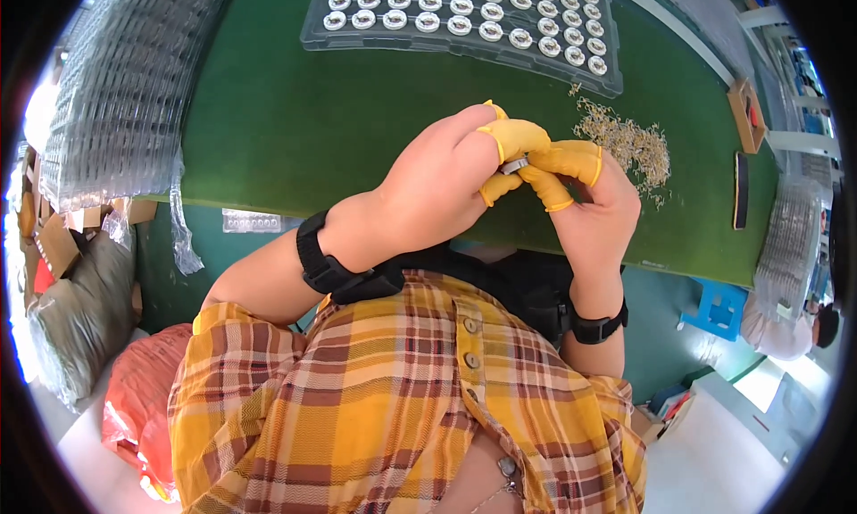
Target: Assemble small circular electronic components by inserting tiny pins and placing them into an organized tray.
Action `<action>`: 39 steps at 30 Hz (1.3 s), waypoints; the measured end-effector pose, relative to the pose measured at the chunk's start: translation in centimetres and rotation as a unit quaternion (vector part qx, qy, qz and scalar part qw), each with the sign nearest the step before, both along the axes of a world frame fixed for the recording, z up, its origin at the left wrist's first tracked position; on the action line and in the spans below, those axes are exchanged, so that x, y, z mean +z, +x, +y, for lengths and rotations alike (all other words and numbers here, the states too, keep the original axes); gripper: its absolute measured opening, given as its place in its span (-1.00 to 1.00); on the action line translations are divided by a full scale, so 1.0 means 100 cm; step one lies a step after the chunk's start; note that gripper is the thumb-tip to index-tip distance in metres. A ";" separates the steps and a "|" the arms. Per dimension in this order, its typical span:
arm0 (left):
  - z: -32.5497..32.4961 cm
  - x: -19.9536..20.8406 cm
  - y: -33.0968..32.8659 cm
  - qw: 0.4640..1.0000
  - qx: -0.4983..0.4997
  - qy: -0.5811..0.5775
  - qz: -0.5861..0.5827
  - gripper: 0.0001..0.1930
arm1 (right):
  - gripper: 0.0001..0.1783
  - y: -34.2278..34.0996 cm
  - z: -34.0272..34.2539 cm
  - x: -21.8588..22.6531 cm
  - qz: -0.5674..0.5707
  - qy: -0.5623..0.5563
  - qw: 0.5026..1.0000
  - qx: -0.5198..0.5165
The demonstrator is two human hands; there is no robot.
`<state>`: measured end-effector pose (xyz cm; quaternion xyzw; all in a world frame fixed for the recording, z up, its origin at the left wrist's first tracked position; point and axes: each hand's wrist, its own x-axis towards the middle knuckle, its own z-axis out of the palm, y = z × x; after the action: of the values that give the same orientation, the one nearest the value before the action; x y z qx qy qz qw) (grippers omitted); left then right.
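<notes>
From where I stand, a green surface (295,112) fills the upper middle of the frame, its near edge running just in front of the person's body. Below it shows a green floor (656,322), with a blue stool (716,309) at right and another person (775,331) at the far right edge. Over at the left lie a greyish bag (85,309) and, lower down, a red bag (147,407).

A tall stack of clear plastic trays (120,95) takes up the upper left. At the top centre, a clear tray (393,40) holds rows of round white pieces (460,26). A loose pile of tiny pieces (629,144) spreads at the upper right, near the right hand (603,212); farther right are a wooden box (746,117) and a dark strip (740,190).

The left hand (437,175) and right hand meet near the middle of the frame, fingertips in yellow covers. Their fingers (518,137) are pinched close around a small grey piece (514,165), which sits between the two hands, above the surface's near edge. Those covers hide most of it. The visible part slants slightly, its longer side rising a little from left to right; which end is its front I can't tell.
</notes>
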<state>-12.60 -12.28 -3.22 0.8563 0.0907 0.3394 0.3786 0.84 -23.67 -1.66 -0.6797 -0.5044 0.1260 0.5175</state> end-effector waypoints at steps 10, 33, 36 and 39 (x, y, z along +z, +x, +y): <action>0.004 0.010 -0.004 0.961 -0.037 -0.248 0.112 -0.40 | -0.87 0.015 0.016 0.019 -0.038 -0.114 0.989 0.084; 0.157 0.004 0.119 0.958 0.058 0.203 0.193 -0.82 | -0.75 0.099 0.139 0.012 -0.255 -0.291 0.920 -0.064; 0.152 0.008 0.119 0.958 0.014 0.197 0.207 -0.78 | -0.81 0.097 0.109 0.016 -0.269 -0.272 0.922 -0.062; 0.161 0.018 0.128 0.951 -0.012 0.244 0.187 -0.79 | -0.87 0.088 0.069 0.020 -0.269 -0.245 0.931 -0.026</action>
<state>0.24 3.80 -1.40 0.9717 0.0640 0.1807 0.1379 9.60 -16.74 0.29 -0.8068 -0.5601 0.0446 0.1825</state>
